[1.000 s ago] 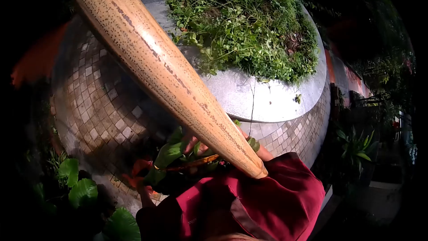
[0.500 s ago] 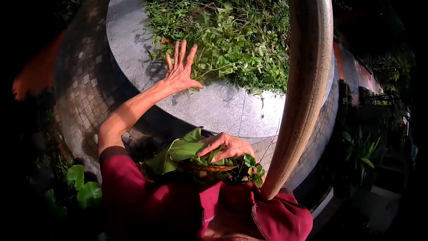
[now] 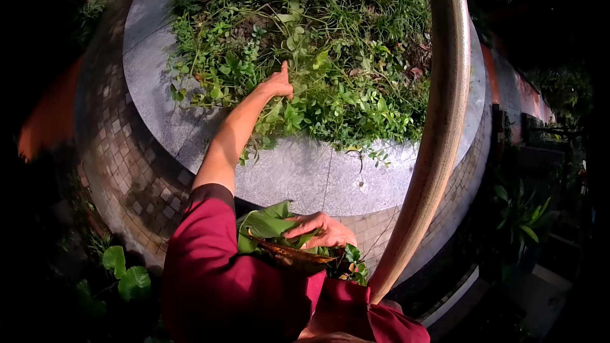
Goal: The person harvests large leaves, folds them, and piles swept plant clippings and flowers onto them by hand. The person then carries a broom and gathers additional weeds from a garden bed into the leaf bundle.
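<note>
My left hand [image 3: 278, 84] reaches over the low green plants [image 3: 362, 95] of a round raised bed. One finger is stretched out among the leaves and nothing shows in its grasp; its other fingers are partly hidden. Close to my chest, my right hand [image 3: 323, 230] is closed on a bundle of large green leaves [image 3: 267, 222], which also has a brown, dry leaf [image 3: 292, 254] in it. A long, thick, speckled wooden pole [image 3: 445, 108] rises from beside my right shoulder, to the right of that hand.
A grey stone rim [image 3: 286, 174] edges the bed. Around it runs small-block paving [image 3: 136, 165]. Broad-leaved plants [image 3: 135, 282] stand at the lower left, and a spiky plant [image 3: 527, 219] is at the right.
My left hand has moved from above the rim up and further into the plants, its spread fingers drawn closer together. The bundle remains in my right hand. The pole has shifted within the view.
</note>
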`<state>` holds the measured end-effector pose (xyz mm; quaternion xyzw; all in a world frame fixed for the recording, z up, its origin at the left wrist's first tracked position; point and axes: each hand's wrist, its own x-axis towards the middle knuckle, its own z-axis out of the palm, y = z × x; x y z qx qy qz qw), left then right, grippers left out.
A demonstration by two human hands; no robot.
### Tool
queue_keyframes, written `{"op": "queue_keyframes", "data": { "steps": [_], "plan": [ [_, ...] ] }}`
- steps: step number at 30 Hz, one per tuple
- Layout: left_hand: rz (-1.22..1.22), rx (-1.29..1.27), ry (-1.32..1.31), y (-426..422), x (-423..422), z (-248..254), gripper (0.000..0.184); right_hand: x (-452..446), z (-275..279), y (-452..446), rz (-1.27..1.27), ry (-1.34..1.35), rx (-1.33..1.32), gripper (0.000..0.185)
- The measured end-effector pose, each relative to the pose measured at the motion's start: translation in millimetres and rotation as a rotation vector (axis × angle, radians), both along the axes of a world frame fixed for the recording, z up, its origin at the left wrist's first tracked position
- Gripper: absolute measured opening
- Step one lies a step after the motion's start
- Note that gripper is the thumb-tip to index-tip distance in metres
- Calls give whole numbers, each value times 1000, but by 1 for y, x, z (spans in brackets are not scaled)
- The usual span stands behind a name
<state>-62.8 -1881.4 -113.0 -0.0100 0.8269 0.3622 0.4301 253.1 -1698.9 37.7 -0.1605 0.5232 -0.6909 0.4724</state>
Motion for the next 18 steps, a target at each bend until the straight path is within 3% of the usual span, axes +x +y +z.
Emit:
{"op": "queue_keyframes", "data": {
  "steps": [2,3,4,7,9,10,11,12,13,14,16,17,18],
  "plan": [
    [-186,-221,192,9,9,4,96,-5,0,1,18,8,0,43],
    [-189,-224,391,6,15,7,69,-9,-1,1,38,23,2,43],
    [-189,-233,392,-2,17,19,69,-10,-4,0,40,25,-7,43],
    [-97,-94,808,-43,22,68,18,-11,-14,-5,82,38,-57,41],
    [62,-14,834,-69,33,124,20,-13,-14,-10,117,78,-44,40],
    [92,41,860,-89,32,137,49,-15,-10,-15,118,78,-45,40],
    [232,311,995,-111,26,129,42,-18,-4,-19,136,84,-48,40],
    [221,189,1410,-122,31,160,44,-19,1,-23,155,92,-50,39],
    [357,180,1176,-135,44,202,49,-16,3,-27,133,21,-62,39],
    [480,436,1122,-157,41,214,44,-16,2,-31,160,57,-52,38],
    [636,564,1041,-182,67,271,30,-18,13,-39,212,25,-39,38],
    [580,533,1061,-208,71,280,26,-17,19,-44,224,-15,-34,39],
    [449,730,1086,-230,79,281,28,-14,16,-47,243,1,-48,39]
  ]
}}
